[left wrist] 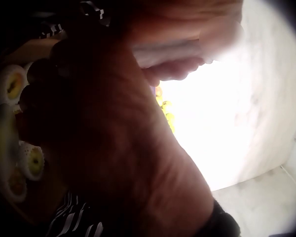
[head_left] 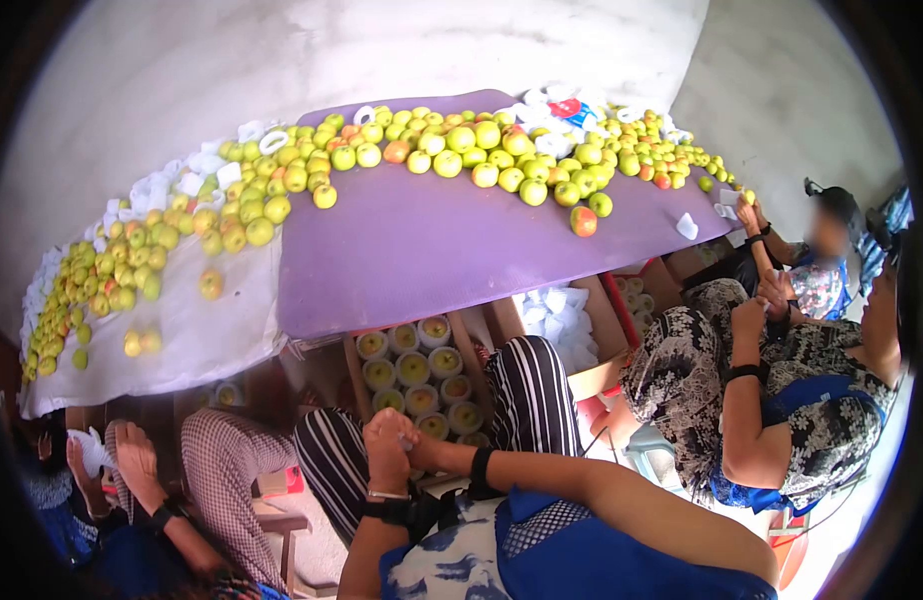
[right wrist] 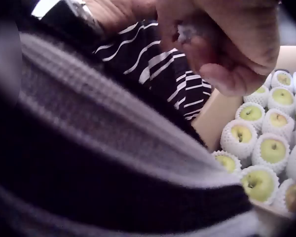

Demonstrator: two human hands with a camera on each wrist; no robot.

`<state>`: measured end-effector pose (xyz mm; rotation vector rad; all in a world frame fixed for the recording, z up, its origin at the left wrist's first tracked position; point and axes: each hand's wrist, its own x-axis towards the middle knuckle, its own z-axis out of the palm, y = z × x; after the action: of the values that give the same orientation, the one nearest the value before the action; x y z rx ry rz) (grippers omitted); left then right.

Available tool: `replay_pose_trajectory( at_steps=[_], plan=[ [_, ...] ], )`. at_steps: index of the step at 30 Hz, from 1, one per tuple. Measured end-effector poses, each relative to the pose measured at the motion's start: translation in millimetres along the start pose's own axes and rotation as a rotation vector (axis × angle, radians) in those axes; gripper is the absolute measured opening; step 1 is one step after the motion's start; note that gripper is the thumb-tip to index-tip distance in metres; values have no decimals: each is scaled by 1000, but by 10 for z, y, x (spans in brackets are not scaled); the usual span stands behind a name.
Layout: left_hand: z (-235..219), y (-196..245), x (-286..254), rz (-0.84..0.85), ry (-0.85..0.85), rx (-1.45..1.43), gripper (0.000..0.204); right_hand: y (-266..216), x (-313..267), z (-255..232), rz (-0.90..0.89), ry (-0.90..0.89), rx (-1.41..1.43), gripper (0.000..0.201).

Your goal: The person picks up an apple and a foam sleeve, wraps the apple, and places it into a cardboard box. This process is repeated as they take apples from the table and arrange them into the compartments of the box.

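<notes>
My left hand (head_left: 386, 455) and right hand (head_left: 428, 457) are together over my lap, close above a cardboard box of apples. Their fingers curl around a small crumpled white foam net (right wrist: 187, 32), most of it hidden inside the grip. In the left wrist view the left hand's back is dark and close, with a pale strip showing between the other hand's fingers. Below the hands, the box (head_left: 358, 372) holds apples in white foam nets (right wrist: 273, 149), set in rows, each with its top showing.
Loose yellow-green apples (head_left: 447, 163) are heaped along the back of the purple-covered table (head_left: 402, 250). White foam nets (head_left: 560, 325) fill another box to the right. More loose apples (head_left: 132, 260) lie on the pale cloth at left. People sit close on both sides.
</notes>
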<state>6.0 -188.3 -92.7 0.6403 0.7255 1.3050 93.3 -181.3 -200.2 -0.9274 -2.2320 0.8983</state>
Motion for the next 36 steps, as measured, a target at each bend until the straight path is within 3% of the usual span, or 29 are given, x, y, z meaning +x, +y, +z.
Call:
replay_pose_trajectory(
  at_steps=[4, 7, 9, 14, 18, 25, 34, 36],
  plan=[
    [-31, -30, -4, -25, -22, 106, 38, -26, 1, -43, 121, -23, 115, 28],
    [27, -50, -37, -7, -35, 242, 40, -229, -15, -289, 243, 104, 264, 21],
    [68, -52, -52, 4, -75, 311, 42, -346, 14, -503, 401, -159, -194, 18],
    [89, -56, -69, 55, -160, 332, 45, 34, -59, -321, 403, -87, -237, 21],
    [95, -79, -55, 59, -181, 303, 46, -51, -36, -425, 484, -119, -215, 22],
    [117, -151, -20, 34, -199, 244, 44, 29, -104, -488, 434, -124, -234, 23],
    [54, -132, -24, -27, -224, -61, 39, 62, -91, -335, 404, -163, -353, 23],
    [90, -122, -23, 4, -119, -129, 35, -16, -71, -447, 466, -209, -360, 25]
  ],
)
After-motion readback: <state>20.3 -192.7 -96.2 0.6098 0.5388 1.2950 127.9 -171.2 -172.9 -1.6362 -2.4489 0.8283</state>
